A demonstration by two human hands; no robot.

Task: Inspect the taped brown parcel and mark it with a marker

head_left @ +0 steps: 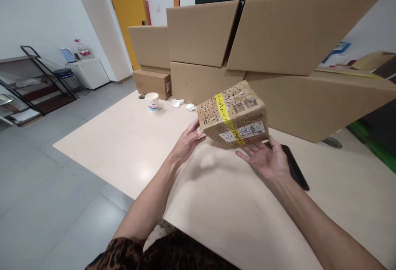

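Note:
A small speckled cardboard box [213, 127] with a band of yellow tape around it is held up above the table, tilted. A white label [258, 129] is on its near side, and darker printed marks show on its top. My left hand [187, 142] grips the box at its left end, with the thumb and fingers at the lower corner. From below, my right hand [269, 160] supports the right end, palm up, its fingers under the bottom edge. Part of the fingers of both hands is hidden behind the box.
Large cardboard boxes [201, 34] are stacked along the table's far side. A paper cup [152, 102] and crumpled tissues [177, 103] stand before them on the pale table [123, 138]. Beside my right wrist lies a flat black object [297, 169]. A roll of tape [332, 142] sits farther right.

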